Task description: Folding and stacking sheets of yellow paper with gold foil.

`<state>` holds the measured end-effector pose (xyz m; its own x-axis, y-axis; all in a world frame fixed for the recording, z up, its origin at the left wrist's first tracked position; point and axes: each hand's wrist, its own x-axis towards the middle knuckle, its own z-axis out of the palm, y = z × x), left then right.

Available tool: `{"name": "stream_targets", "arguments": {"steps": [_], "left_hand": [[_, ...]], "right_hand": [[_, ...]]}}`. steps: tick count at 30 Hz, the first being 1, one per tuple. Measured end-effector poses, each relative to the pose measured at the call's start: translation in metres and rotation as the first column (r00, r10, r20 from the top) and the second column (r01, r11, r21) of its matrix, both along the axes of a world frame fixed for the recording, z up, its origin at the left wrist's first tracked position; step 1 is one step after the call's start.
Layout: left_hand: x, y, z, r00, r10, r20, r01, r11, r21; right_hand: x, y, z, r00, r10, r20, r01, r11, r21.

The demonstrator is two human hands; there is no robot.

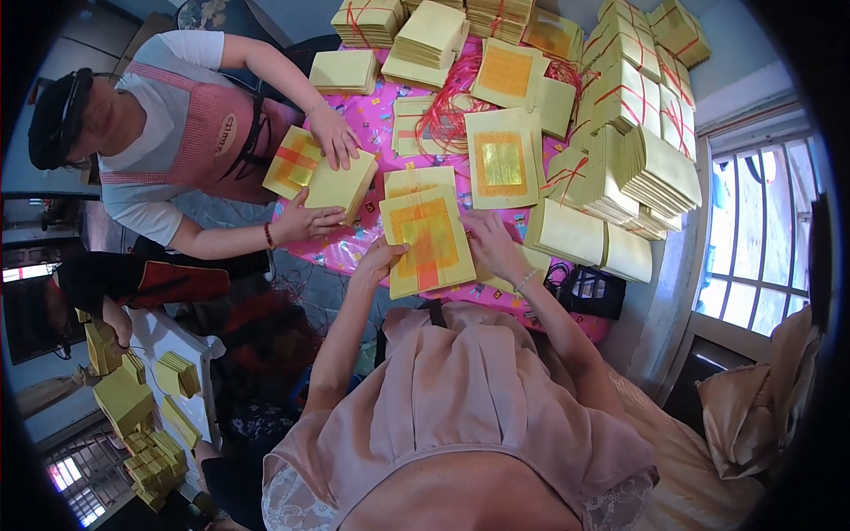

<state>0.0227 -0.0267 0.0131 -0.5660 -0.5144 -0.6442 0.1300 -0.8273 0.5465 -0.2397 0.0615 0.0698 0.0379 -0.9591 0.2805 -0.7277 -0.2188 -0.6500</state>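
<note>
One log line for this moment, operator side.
left hand: holding paper stack; right hand: at its right edge; co-worker: touching another stack

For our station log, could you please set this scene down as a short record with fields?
Left hand: grips the left edge of a rectangular yellow paper stack bearing an orange-and-gold square, thumb on top
Right hand: at that stack's right edge
Co-worker's hands: on a plain yellow paper block
Table covering: pink, patterned
Beyond: tangled thin red strings
Right side: yellow paper bundles tied with red
</note>
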Motion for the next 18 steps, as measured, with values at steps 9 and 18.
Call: {"name": "stream_targets", "arguments": {"steps": [9,18], "left_hand": [[-0.004,0.02,-0.013,0.793,0.294,0.534,0.028,0.857,-0.514],[0.011,0.032,0.022,0.821,0.187,0.54,0.526,0.12,-0.842]], "right_hand": [[0.001,-0.008,-0.034,0.97,0.242,-0.036,-0.242,0.97,0.001],[-0.001,-0.008,-0.042,0.978,0.184,0.099,-0.197,0.969,0.149]]}}
